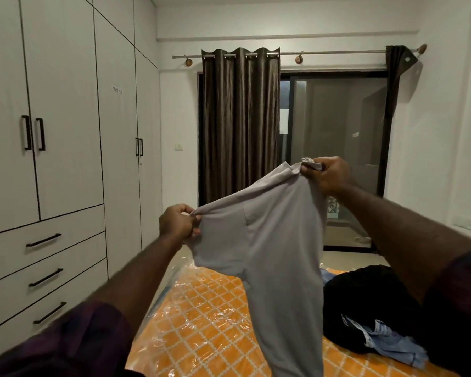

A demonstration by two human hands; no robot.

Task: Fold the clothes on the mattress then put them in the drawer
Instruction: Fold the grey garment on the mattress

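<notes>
- The left hand (178,222) is pinching the grey shirt (269,240) at its 9 o'clock edge; the right hand (325,174) is pinching its collar at 1 o'clock.
- The shirt is hanging above the orange mattress (201,317).
- The person should probably level both hands before laying it flat, away from the dark clothes (365,303) at 4 o'clock.

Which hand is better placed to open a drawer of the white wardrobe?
Probably the left hand: the white drawers with black handles stand on its side. Both hands grip the grey T-shirt, the right hand higher and farther away.
</notes>
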